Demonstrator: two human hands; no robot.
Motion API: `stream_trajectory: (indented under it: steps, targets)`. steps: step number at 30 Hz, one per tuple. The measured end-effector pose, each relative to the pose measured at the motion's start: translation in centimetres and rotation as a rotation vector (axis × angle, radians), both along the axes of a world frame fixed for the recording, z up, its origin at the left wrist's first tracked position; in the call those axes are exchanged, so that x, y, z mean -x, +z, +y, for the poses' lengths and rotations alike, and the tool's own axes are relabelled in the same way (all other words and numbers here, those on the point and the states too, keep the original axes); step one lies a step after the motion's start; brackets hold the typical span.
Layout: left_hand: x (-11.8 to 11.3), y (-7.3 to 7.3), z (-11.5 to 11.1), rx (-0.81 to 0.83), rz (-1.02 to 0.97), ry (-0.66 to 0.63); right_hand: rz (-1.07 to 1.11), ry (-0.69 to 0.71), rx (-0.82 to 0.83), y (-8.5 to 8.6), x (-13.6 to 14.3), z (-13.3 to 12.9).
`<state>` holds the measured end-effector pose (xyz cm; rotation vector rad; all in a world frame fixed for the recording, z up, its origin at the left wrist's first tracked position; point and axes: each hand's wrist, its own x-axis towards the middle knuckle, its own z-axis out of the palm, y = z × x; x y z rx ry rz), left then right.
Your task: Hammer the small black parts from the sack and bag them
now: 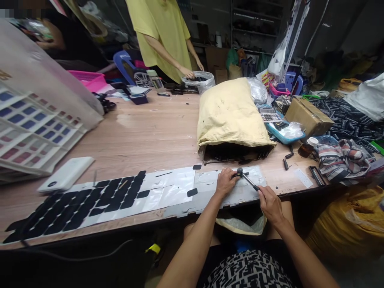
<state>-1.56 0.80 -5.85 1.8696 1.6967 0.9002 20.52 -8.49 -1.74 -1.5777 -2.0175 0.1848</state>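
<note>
My right hand [270, 203] is closed around the handle of a small hammer [249, 181]. Its dark head is over a small black piece [245, 174] on a grey board [207, 182] at the table's front edge. My left hand [225, 182] rests on the board with its fingers pinched at the near end of that piece, beside the hammer head. The fingers and the hammer partly cover the piece, so its kind is unclear. Left of the board, a white sheet [168, 182] carries rows of black rounded patches [81, 204].
A large yellow sack [231, 112] lies just beyond my hands, its dark mouth towards me. An open bag [240, 225] hangs below the table edge. Across the table [144, 132], a person in yellow reaches into a white bag [207, 82]. A white crate [36, 128] stands left.
</note>
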Motion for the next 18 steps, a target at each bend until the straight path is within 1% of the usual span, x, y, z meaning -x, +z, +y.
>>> stream_trajectory:
  steps: [3, 5, 9, 13, 15, 18]
  targets:
    - [0.0, 0.2, 0.0, 0.009, 0.007, -0.005, -0.049, 0.004, 0.002, -0.2, 0.0, 0.5]
    - [0.0, 0.3, 0.0, 0.006, 0.002, -0.013, -0.087, -0.021, -0.014, -0.3, -0.5, 1.3]
    - [0.0, 0.5, -0.1, 0.0, -0.007, -0.021, -0.241, -0.093, -0.097, -0.5, -2.2, 4.1]
    - [0.0, 0.5, -0.2, -0.002, 0.001, -0.026, -0.37, -0.087, -0.157, -1.0, -3.7, 6.6]
    - [0.0, 0.4, 0.0, -0.006, 0.003, -0.024, -0.384, -0.085, -0.168, -1.3, -4.0, 7.3]
    - [0.2, 0.5, 0.2, -0.023, -0.01, -0.033, -0.361, -0.104, -0.168, -1.7, -3.9, 7.6]
